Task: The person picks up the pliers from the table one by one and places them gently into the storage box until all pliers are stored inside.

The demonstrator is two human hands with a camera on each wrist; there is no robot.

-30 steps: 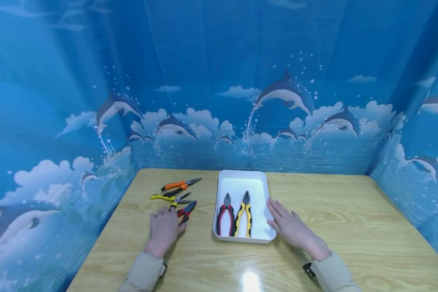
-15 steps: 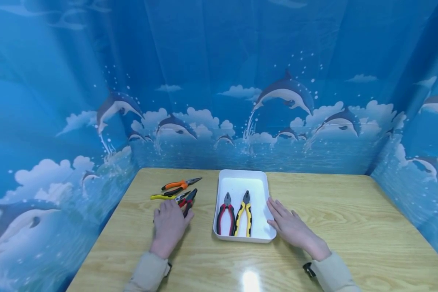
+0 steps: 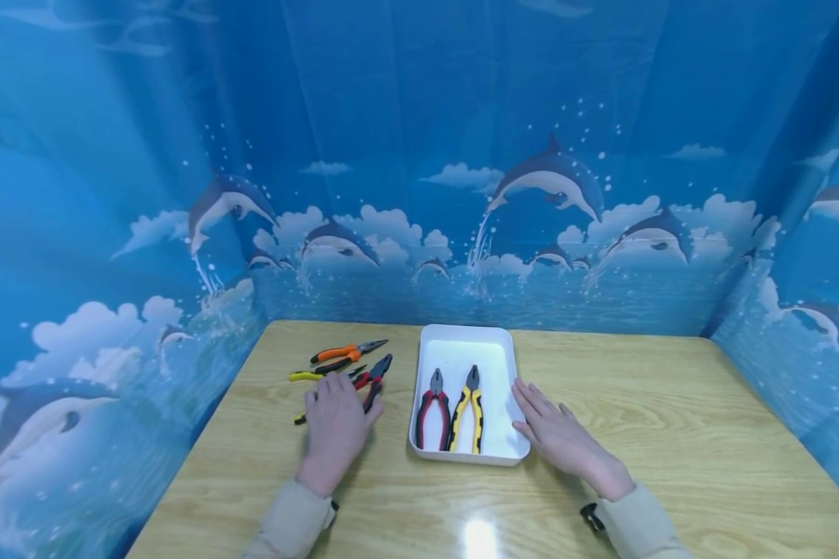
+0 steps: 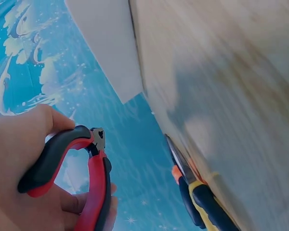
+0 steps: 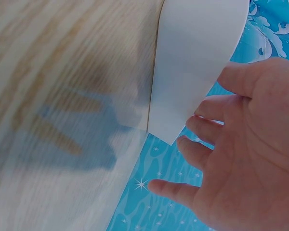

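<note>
My left hand (image 3: 337, 425) grips red-and-black pliers (image 4: 97, 185), thumb on one handle and fingers round the other. They are raised over the table, and their jaws point away from me and to the right in the head view. Palm and fingers hide part of yellow-and-black pliers (image 3: 304, 376) lying beneath. Fairly straight fingers of my right hand (image 3: 559, 435) touch the right side of a white tray (image 3: 501, 419). Inside the tray, dark-red-and-black pliers (image 3: 436, 382) and yellow-and-black combination pliers (image 3: 472, 379) lie side by side, handles toward me.
Orange-and-black long-nose pliers (image 3: 353, 353) lie behind my left hand, near the back of the wooden table (image 3: 671, 435). A blue curtain (image 3: 391, 155) printed with dolphins stands round the table's back and sides.
My left hand has taken up the red-and-black pliers from the table and moved right and slightly away from me with them. My right hand and the tray stay in place.
</note>
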